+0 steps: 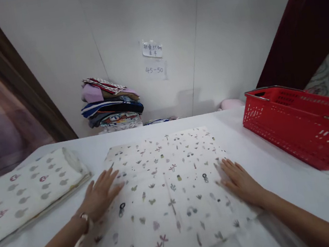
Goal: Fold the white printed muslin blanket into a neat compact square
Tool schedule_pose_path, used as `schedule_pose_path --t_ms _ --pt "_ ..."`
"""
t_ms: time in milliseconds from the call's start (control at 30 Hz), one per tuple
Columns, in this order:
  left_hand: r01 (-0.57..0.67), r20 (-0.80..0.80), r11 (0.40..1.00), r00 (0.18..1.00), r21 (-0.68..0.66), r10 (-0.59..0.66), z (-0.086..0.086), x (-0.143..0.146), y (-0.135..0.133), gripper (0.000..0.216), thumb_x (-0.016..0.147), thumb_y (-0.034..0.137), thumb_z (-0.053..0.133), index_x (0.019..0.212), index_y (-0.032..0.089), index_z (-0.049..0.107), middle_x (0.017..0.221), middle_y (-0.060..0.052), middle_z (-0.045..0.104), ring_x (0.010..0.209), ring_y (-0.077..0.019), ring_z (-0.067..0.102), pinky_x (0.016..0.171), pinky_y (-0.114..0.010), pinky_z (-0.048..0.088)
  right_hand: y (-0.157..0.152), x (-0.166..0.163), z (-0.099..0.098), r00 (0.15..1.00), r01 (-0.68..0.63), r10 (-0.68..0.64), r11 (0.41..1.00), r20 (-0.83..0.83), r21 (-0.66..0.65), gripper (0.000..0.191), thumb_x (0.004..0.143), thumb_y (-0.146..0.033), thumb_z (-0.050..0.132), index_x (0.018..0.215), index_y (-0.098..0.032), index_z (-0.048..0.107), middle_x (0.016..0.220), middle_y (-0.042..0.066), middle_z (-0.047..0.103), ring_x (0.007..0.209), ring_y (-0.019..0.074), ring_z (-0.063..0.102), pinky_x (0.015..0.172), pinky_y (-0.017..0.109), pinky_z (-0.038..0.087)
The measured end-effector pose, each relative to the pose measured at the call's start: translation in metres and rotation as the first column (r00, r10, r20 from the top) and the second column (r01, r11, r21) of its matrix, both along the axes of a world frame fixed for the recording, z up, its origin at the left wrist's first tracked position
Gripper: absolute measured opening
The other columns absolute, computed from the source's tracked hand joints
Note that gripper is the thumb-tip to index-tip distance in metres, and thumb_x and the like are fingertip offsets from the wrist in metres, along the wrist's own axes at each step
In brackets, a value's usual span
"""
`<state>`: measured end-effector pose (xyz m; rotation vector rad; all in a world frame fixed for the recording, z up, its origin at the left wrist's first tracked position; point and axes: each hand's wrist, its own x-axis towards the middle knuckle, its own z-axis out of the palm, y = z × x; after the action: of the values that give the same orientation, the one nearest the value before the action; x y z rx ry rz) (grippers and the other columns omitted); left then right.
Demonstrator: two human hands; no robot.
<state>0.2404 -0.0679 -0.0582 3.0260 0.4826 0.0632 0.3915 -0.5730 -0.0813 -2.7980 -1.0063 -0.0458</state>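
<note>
A white cloth (163, 198) printed with small palm trees, flamingos and cacti lies spread flat on the table in front of me. My left hand (102, 194) rests on its left side, fingers apart and pointing away from me, a band around the wrist. On the opposite edge lies my right hand (241, 180), palm down with the fingers stretched out. Neither hand grips anything. Faint crease lines run across the cloth, and its near edge looks uneven.
To the left lies a folded white cloth (29, 189) with grey and red prints. A red plastic basket (292, 129) stands at the right on the white table (230, 130). Beyond the table's far edge rises a stack of folded fabrics (112, 106), against a wall with paper notes (152, 50).
</note>
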Motion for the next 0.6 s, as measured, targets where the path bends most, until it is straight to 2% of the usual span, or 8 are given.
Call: schedule_pose_path --t_ms 133,200,267,333,400,500,533,600 --pt "-0.018 -0.078 1.000 0.997 -0.012 0.017 -0.011 -0.043 -0.030 0.062 0.085 0.052 0.026 0.141 0.023 0.031 0.150 -0.004 0.021 0.139 -0.0256 0.015 0.110 -0.050 0.015 -0.019 -0.022 -0.006 0.998 0.069 -0.069 0.998 -0.011 0.009 0.066 0.089 -0.059 0.031 0.140 -0.018 0.034 0.147 0.010 0.026 0.136 0.0249 0.019 0.110 0.047 0.016" --pt "-0.066 -0.092 0.997 0.994 -0.044 0.061 -0.007 -0.046 -0.036 0.061 0.085 0.050 0.028 0.139 0.022 0.033 0.149 -0.005 0.023 0.138 -0.0260 0.016 0.110 -0.050 0.017 -0.018 -0.022 0.001 0.995 0.085 -0.083 0.996 -0.061 0.040 0.066 0.088 -0.058 0.033 0.139 -0.016 0.037 0.146 0.010 0.028 0.136 0.0247 0.020 0.111 0.046 0.016" --pt "-0.107 -0.081 0.992 0.992 -0.067 0.101 0.001 -0.050 -0.040 0.061 0.086 0.048 0.028 0.139 0.019 0.034 0.149 -0.007 0.022 0.138 -0.0254 0.015 0.110 -0.049 0.017 -0.021 -0.022 0.013 0.981 0.149 -0.129 0.979 -0.144 0.140 0.062 0.089 -0.056 0.033 0.137 -0.017 0.040 0.145 0.009 0.030 0.136 0.0229 0.022 0.111 0.042 0.017" --pt "-0.089 -0.025 0.993 0.996 -0.075 0.088 0.008 -0.064 -0.044 0.059 0.087 0.046 0.026 0.138 0.017 0.035 0.150 -0.008 0.022 0.139 -0.0249 0.014 0.110 -0.049 0.018 -0.036 -0.024 0.023 0.951 0.286 -0.228 0.908 -0.210 0.305 0.058 0.089 -0.054 0.031 0.135 -0.018 0.043 0.144 0.005 0.033 0.134 0.0207 0.026 0.111 0.037 0.020" --pt "-0.021 0.040 0.997 0.999 -0.069 0.023 0.010 -0.088 -0.049 0.057 0.088 0.045 0.025 0.136 0.017 0.036 0.149 -0.007 0.024 0.138 -0.0253 0.016 0.110 -0.049 0.018 -0.062 -0.031 0.027 0.905 0.421 -0.328 0.785 -0.271 0.454 0.055 0.088 -0.052 0.036 0.131 -0.019 0.048 0.140 0.004 0.041 0.130 0.0204 0.035 0.109 0.035 0.026" --pt "0.043 0.073 0.998 0.997 -0.050 -0.039 0.001 -0.132 -0.059 0.055 0.085 0.047 0.030 0.132 0.021 0.041 0.146 -0.004 0.033 0.136 -0.0252 0.023 0.110 -0.047 0.022 -0.102 -0.043 0.021 0.819 0.574 -0.442 0.619 -0.366 0.535 0.048 0.082 -0.045 0.046 0.116 -0.014 0.060 0.120 0.009 0.060 0.111 0.0221 0.054 0.099 0.034 0.039" --pt "0.050 0.074 0.998 0.996 -0.049 -0.046 -0.004 -0.144 -0.063 0.054 0.084 0.048 0.031 0.131 0.023 0.042 0.145 -0.003 0.035 0.136 -0.0246 0.024 0.110 -0.046 0.023 -0.112 -0.047 0.018 0.797 0.603 -0.467 0.591 -0.382 0.535 0.044 0.080 -0.042 0.048 0.110 -0.013 0.063 0.112 0.009 0.064 0.104 0.0224 0.058 0.095 0.034 0.043" --pt "0.045 0.081 0.997 0.996 -0.057 -0.041 -0.014 -0.160 -0.070 0.054 0.084 0.048 0.031 0.129 0.024 0.045 0.143 -0.003 0.037 0.135 -0.0238 0.026 0.109 -0.046 0.025 -0.119 -0.050 0.011 0.789 0.613 -0.484 0.590 -0.377 0.525 0.040 0.077 -0.040 0.049 0.101 -0.013 0.066 0.101 0.009 0.068 0.095 0.0221 0.062 0.088 0.033 0.046"
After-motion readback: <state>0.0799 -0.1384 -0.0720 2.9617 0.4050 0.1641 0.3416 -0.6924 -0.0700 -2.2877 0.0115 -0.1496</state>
